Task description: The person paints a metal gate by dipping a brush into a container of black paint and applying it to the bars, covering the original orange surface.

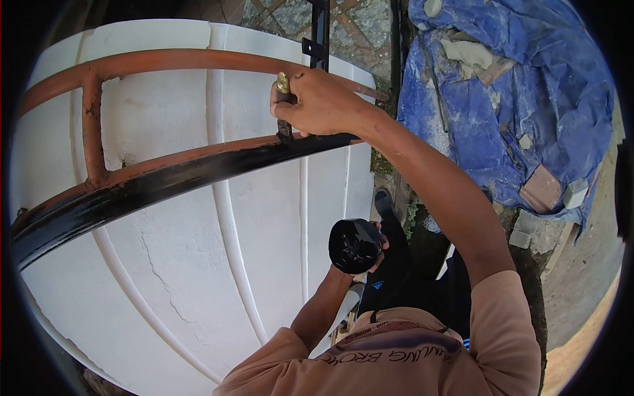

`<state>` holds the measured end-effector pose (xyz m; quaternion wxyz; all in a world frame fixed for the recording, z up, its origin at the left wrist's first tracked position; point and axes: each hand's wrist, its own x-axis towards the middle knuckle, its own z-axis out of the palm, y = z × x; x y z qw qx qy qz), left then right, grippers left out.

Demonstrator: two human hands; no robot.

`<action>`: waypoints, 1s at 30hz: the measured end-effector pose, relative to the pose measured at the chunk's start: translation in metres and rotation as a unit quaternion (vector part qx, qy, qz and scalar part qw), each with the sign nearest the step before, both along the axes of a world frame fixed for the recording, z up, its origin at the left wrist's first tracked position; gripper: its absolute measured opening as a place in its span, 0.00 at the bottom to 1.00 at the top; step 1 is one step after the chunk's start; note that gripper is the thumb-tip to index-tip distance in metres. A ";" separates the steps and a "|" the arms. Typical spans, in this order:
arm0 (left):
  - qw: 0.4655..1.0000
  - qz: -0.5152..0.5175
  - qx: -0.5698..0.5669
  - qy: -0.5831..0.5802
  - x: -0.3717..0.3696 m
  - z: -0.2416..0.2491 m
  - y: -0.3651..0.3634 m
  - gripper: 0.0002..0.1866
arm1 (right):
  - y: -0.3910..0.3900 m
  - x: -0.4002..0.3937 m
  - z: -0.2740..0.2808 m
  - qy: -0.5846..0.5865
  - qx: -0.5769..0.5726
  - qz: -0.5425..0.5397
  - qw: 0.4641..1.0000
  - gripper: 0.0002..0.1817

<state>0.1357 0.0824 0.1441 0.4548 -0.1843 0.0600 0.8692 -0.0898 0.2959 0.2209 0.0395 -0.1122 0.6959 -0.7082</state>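
My right hand (317, 102) is closed round a paintbrush (284, 98), its yellowish end pointing up and its dark bristle end down at the lower metal rail (158, 173). That rail is glossy black along its front, with red-brown still showing on its upper side. Lower down, close to my body, my left hand (378, 249) grips a round container (355, 246) of black paint from beneath and the side. The upper rail (178, 59) and the short upright (93, 125) between the rails are red-brown.
A white ribbed, curved surface (185, 264) with a crack lies under the rails. A black post (320, 33) with a bracket stands at the far end. To the right, a blue tarp (475, 119) carries rubble, with a broken brick (541, 188) and concrete blocks (525, 228) near its edge.
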 end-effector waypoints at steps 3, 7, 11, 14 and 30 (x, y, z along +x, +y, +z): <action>1.000 0.013 0.005 -0.007 0.004 0.001 -0.010 0.37 | -0.005 -0.008 -0.009 0.043 0.081 -0.010 0.996 0.10; 0.999 0.026 -0.016 -0.011 0.011 0.005 -0.022 0.37 | -0.013 -0.015 0.001 0.020 0.079 0.048 0.996 0.11; 0.999 0.029 -0.008 -0.020 0.014 0.010 -0.026 0.37 | -0.014 -0.020 0.036 0.009 -0.045 0.039 0.998 0.12; 1.000 0.026 -0.004 -0.014 0.012 0.012 -0.023 0.37 | -0.006 -0.020 0.058 -0.008 -0.194 0.007 0.981 0.13; 0.999 -0.035 0.019 0.019 -0.001 0.000 -0.030 0.37 | -0.027 0.006 -0.032 -0.254 -0.529 -0.014 0.810 0.13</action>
